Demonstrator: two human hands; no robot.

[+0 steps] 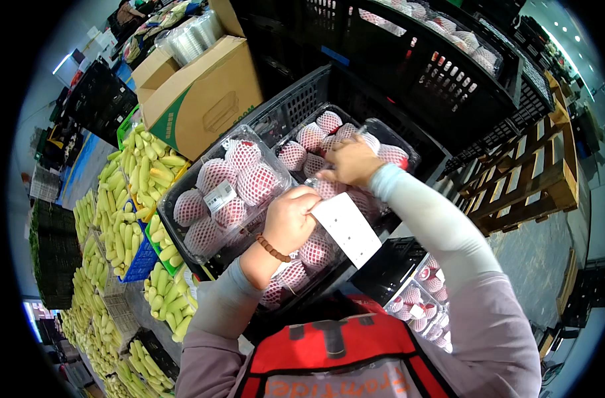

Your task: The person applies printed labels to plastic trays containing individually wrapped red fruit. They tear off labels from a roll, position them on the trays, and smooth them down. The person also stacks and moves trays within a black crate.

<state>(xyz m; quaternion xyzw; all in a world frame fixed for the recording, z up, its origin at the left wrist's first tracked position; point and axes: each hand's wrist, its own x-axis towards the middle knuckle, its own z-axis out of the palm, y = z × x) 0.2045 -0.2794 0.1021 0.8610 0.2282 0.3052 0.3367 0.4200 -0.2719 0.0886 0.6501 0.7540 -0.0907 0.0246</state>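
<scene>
Nearby, vegetables (pixel 122 233) and cardboard box (pixel 206 106); over netted fruit (pixel 317 252), white card (pixel 347 230) in left hand (pixel 288 221); right hand (pixel 354 161), grip unclear.

white card (pixel 349 231) | tilted over fruit packs (pixel 311 137) | clear plastic, pink-white nets

Left camera of pair on my head, wide fisheye, upright. Looks steeply down and forward, over my red vest (pixel 336 338) at bottom edge. My left hand (pixel 290 217) and right hand (pixel 352 162) nearby, mid-picture, above open black crate (pixel 302 103). Forearms (pixel 442 225) enter from below. Wooden pallet (pixel 531 169) farther off, right side. Edges bend toward dark round rim.
</scene>
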